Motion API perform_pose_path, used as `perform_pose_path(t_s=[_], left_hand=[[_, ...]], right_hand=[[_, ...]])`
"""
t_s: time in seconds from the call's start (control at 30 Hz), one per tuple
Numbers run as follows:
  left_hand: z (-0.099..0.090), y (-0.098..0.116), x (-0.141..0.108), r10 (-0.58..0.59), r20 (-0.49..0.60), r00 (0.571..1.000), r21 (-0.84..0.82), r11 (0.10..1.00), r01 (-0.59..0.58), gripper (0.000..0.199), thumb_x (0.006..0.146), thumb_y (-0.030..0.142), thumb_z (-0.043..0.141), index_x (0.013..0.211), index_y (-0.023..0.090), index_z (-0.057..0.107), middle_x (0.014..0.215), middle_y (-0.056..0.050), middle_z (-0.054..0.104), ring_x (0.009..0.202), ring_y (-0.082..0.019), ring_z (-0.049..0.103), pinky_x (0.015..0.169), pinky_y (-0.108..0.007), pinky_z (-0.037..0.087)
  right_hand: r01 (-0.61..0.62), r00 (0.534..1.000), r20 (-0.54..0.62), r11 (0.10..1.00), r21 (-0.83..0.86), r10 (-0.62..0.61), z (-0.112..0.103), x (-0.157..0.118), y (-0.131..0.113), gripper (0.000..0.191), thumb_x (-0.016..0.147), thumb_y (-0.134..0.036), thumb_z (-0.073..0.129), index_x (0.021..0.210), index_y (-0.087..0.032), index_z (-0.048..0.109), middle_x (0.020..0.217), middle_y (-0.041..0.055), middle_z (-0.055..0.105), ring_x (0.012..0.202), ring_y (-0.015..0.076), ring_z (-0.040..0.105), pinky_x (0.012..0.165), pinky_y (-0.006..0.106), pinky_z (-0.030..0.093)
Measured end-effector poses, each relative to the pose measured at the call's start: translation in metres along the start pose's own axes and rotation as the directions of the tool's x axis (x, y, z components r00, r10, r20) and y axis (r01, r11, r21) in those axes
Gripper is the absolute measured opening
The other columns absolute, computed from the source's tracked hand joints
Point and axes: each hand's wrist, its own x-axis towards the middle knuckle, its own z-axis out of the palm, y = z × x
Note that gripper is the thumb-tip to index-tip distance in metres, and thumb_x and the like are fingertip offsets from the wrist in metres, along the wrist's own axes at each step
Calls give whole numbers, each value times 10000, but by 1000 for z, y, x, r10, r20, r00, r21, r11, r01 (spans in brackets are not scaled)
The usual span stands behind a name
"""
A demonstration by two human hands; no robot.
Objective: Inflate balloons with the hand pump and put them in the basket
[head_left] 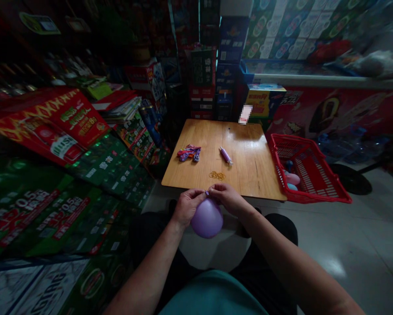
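Note:
A purple inflated balloon (207, 221) hangs below my two hands, just in front of the table's near edge. With closed fingers my left hand (187, 204) pinches the balloon's neck from the left. My right hand (228, 197) closes on the neck from the other side; its fingertips nearly meet those of the left. On the wooden table (248, 162) ahead lie several yellow rubber bands (217, 176), a purple hand pump (226, 156) and a small pile of uninflated balloons (189, 153). Whether a rubber band is between my fingers, I cannot tell.
To the table's right a red plastic basket (314, 175) holds a pink balloon (292, 178) and a blue one. Stacked green drink cartons (107, 175) crowd the left side. Boxes (203, 83) stand behind the table, beside a pink-fronted chest (307, 109).

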Motion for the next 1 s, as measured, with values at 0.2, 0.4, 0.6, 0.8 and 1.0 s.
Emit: perform_pose_path(t_s=[0.2,0.4,0.6,0.8,1.0], left_hand=[[7,-1,-4,87,-44,995,142,987,-80,218,772,347,800,852,145,773,847,-72,760,745,-168,677,680,-252,501],[10,-8,2,94,-142,985,106,991,-79,331,715,322,845,961,147,710,772,-52,752,659,-159,688,637,-248,500],[6,-6,6,178,-240,954,113,981,-155,327,736,342,834,968,144,716,848,-84,774,762,-201,732,719,-295,547],[9,4,-1,218,-233,948,36,976,-216,366,721,301,855,1033,160,727,918,-76,783,818,-189,731,772,-289,552],[8,2,-6,273,-188,944,68,962,-264,206,755,296,826,903,163,770,881,-61,769,812,-177,703,782,-281,537]], right_hand=[[28,995,-96,992,125,-16,-1,-4,5,392,735,-498,753,733,-183,520,619,-39,497,524,82,373,514,237,253],[90,991,-110,979,182,-70,11,-13,-10,375,756,-499,711,723,-189,501,589,-38,467,522,85,363,513,240,243],[106,990,-94,993,54,-100,18,-17,-25,244,766,-361,681,719,-191,513,603,-43,489,497,78,359,482,234,233],[99,983,-129,965,-241,-133,14,-12,-26,177,781,-324,681,775,-149,658,656,-9,577,573,99,461,530,231,315],[-19,990,-144,981,-192,-10,16,-9,-23,156,767,-263,668,678,-147,616,569,-22,530,516,86,428,486,229,272]])
